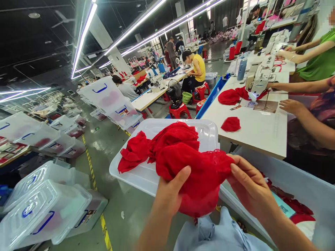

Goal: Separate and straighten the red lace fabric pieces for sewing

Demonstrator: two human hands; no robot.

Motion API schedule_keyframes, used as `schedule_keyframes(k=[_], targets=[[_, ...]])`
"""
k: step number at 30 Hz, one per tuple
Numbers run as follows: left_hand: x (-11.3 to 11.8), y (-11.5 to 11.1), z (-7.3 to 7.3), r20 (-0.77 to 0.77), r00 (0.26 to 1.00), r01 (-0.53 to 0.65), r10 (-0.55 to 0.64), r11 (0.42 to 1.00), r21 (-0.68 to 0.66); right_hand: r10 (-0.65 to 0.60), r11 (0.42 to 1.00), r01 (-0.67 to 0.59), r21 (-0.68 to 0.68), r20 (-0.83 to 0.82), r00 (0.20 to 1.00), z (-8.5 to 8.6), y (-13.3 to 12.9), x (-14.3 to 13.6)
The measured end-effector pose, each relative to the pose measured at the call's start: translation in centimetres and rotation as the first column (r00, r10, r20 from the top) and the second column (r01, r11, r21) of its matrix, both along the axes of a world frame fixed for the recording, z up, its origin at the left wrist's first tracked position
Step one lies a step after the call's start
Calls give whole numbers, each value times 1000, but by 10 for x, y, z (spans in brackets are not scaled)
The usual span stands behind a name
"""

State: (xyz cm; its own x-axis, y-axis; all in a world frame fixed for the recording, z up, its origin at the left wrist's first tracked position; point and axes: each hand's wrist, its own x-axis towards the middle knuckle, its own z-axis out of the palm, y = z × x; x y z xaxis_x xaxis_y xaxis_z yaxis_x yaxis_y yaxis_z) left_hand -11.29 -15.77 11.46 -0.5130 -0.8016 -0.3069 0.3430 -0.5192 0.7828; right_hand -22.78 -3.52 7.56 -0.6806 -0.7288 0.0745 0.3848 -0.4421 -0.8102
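Between my two hands hangs a red lace-edged garment (pixel 193 174), lifted in front of a white plastic lid (pixel 131 167). My left hand (pixel 171 195) grips its left side, with the thumb lying on top and the other fingers hidden behind the cloth. At the right end, my right hand (pixel 246 177) pinches the lacy edge between thumb and fingers. More red pieces, a gathered pile (pixel 175 136) and a smaller bunch (pixel 136 150), lie on the lid behind the garment.
On my right, a co-worker's hands are near a sewing machine (pixel 260 75) on a white table (pixel 251 136), with scissors (pixel 235 107) and red cloth. Below it stands an open bin (pixel 288 174) of red pieces. Lidded plastic boxes (pixel 47 212) line the left floor.
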Motion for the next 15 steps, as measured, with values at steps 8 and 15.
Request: schedule_keyframes(k=[8,15], targets=[[47,-21,-31,244,944,215,-222,975,55,104,949,-123,290,82,991,-20,7,3],[73,-47,-47,320,910,312,-263,943,-112,93,887,199,416,-584,807,-37,3,-4]])
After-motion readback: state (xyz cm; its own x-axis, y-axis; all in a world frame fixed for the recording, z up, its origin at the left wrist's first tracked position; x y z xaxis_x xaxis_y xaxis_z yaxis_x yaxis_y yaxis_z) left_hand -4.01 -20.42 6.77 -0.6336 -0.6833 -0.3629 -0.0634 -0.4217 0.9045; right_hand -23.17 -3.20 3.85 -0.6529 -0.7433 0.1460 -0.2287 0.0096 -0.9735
